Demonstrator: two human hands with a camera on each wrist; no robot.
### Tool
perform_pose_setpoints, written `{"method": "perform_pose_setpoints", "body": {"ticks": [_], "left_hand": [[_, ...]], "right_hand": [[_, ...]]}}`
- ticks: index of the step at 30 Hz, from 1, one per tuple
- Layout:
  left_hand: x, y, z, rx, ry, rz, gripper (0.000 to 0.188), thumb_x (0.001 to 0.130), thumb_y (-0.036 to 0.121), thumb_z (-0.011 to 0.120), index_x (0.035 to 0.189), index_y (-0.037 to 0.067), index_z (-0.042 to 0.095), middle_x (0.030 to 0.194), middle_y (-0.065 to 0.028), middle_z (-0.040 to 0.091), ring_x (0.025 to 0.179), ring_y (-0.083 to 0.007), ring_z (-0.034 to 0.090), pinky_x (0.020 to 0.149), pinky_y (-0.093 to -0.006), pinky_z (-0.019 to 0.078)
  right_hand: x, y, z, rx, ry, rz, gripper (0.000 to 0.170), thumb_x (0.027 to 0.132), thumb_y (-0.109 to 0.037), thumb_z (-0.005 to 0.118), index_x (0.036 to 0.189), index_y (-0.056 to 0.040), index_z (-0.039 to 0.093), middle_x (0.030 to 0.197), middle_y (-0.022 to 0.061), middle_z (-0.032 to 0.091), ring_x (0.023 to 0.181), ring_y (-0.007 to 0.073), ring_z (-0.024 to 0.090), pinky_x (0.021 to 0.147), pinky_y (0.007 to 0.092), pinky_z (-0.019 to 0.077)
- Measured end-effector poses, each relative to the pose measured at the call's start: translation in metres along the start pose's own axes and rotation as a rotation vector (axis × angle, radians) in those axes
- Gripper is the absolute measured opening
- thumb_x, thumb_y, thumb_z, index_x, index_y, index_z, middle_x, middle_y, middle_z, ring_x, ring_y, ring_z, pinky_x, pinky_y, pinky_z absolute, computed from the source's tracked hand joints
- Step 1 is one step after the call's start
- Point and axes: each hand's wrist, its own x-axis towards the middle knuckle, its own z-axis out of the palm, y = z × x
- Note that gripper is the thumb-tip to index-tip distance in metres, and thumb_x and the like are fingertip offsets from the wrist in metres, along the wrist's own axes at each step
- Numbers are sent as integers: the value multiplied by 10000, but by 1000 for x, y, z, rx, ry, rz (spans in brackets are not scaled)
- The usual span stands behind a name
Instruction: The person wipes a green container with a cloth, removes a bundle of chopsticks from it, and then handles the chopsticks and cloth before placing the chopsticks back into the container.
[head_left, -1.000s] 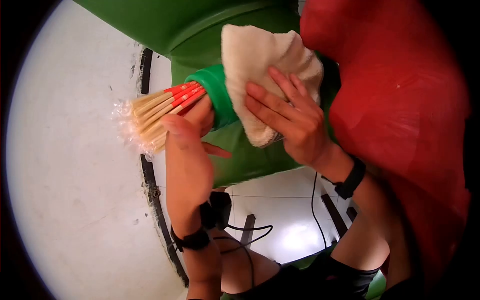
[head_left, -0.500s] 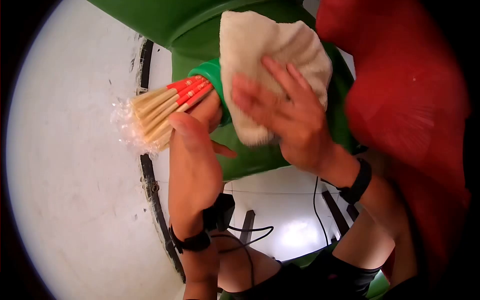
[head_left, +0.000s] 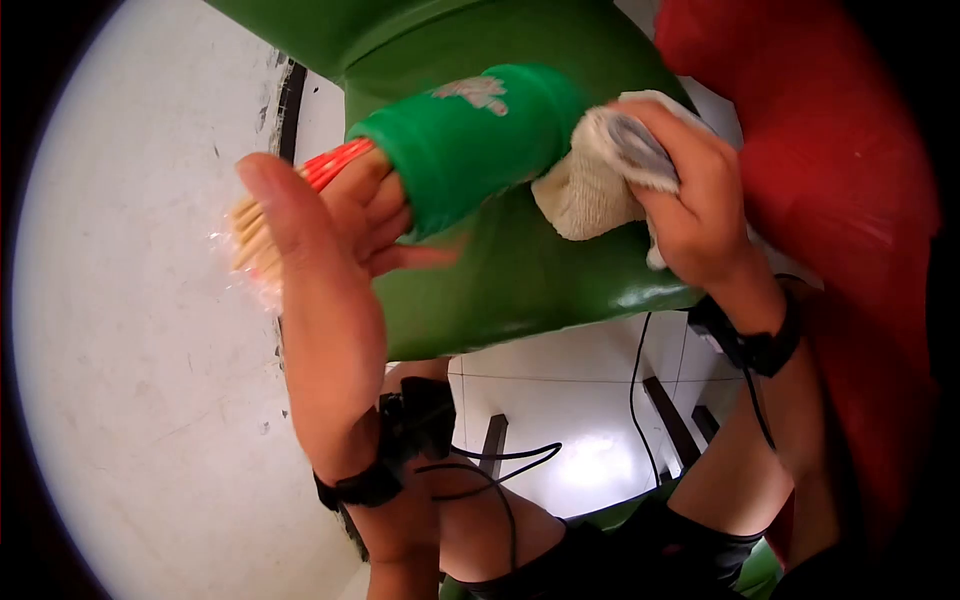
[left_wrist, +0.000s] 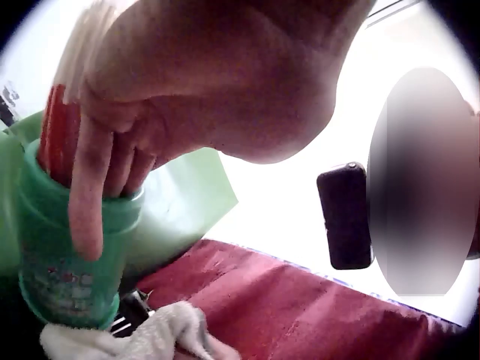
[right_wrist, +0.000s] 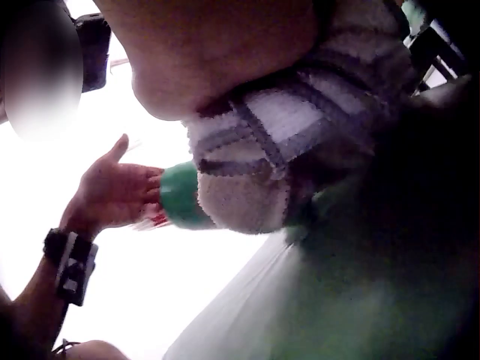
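A green container (head_left: 480,150) lies tilted over the green seat in the head view, its mouth toward the left. Several fingers of my left hand (head_left: 335,270) reach inside that mouth beside the red-banded wooden sticks (head_left: 335,165), which are wrapped in clear plastic at their far ends. One finger lies outside the wall in the left wrist view, over the container (left_wrist: 71,247), and the thumb stands away. My right hand (head_left: 705,190) grips a bunched cream cloth (head_left: 590,190) near the container's base. In the right wrist view the cloth (right_wrist: 240,202) covers part of the container.
The green chair seat (head_left: 520,290) lies under the container. Red fabric (head_left: 850,200) hangs along the right side, and a pale wall (head_left: 150,250) is at the left. Black cables (head_left: 510,460) run below the seat, near the person's legs.
The cloth, spread over the container under my right palm before, is now bunched in that hand and has shifted right, uncovering the container. My left hand has moved slightly left.
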Motion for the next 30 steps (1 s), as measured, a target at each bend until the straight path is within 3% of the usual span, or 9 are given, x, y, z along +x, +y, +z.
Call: {"method": "perform_pose_setpoints", "body": {"ticks": [6, 10, 13, 16, 21, 24, 25, 27, 30], "left_hand": [[8, 24, -6, 344, 72, 191, 757, 962, 589, 205, 1124, -16, 630, 931, -117, 661, 840, -191, 616, 662, -275, 463], [25, 28, 24, 422, 107, 471, 309, 979, 261, 523, 973, -19, 654, 714, -111, 624, 610, -193, 581, 551, -309, 439], [28, 43, 34, 534, 107, 387, 256, 974, 167, 533, 986, -58, 655, 842, -65, 688, 711, -95, 593, 607, -242, 473], [37, 48, 38, 384, 339, 621, 215, 957, 148, 557, 931, -48, 643, 782, -68, 674, 694, -91, 593, 587, -216, 442], [44, 67, 22, 136, 864, 572, 220, 874, 123, 688, 738, 18, 551, 574, -12, 519, 530, -64, 435, 537, -195, 297], [69, 36, -11, 22, 777, 666, 682, 694, 129, 863, 1187, 11, 407, 1066, -124, 550, 956, -176, 539, 863, -313, 473], [83, 31, -11, 222, 717, 639, 767, 751, 276, 828, 1284, -23, 364, 1109, -142, 566, 1047, -207, 550, 930, -320, 463], [92, 31, -14, -141, 144, 421, 1058, 627, 376, 885, 1407, -10, 283, 1158, -134, 575, 1079, -221, 551, 959, -349, 446], [110, 36, -9, -275, -128, 417, 1078, 611, 286, 902, 1435, -9, 274, 1164, -103, 583, 1075, -204, 553, 953, -341, 445]], "right_hand": [[30, 3, 31, -37, -196, 14, 704, 689, 0, 500, 1380, -121, 442, 1259, 198, 564, 1034, 375, 603, 914, 394, 468], [40, 1, 25, -136, -355, 232, 688, 703, -26, 543, 1379, -66, 424, 1142, 226, 614, 987, 394, 601, 854, 437, 476], [53, -1, 13, -76, -472, 329, 651, 695, -32, 561, 1337, -33, 456, 1057, 225, 641, 959, 392, 610, 835, 443, 479], [56, 6, 15, -108, -468, 276, 609, 684, -30, 570, 1288, -32, 495, 1017, 218, 650, 920, 393, 618, 823, 437, 486], [75, 7, 15, -98, -469, 292, 561, 688, -41, 577, 1246, -29, 524, 1013, 216, 656, 917, 387, 626, 821, 430, 489], [79, 6, 14, -85, -497, 312, 548, 691, -41, 577, 1237, -25, 529, 1005, 214, 661, 920, 381, 629, 821, 420, 490], [81, 8, 13, -84, -501, 310, 546, 692, -40, 577, 1236, -24, 530, 1002, 213, 662, 921, 379, 631, 820, 415, 491], [83, 11, 13, -66, -473, 291, 536, 691, -32, 576, 1226, -23, 537, 985, 213, 663, 908, 379, 633, 807, 414, 494], [83, 16, 15, -57, -420, 221, 482, 676, -31, 577, 1157, -39, 571, 886, 213, 670, 829, 373, 649, 753, 430, 509]]}}
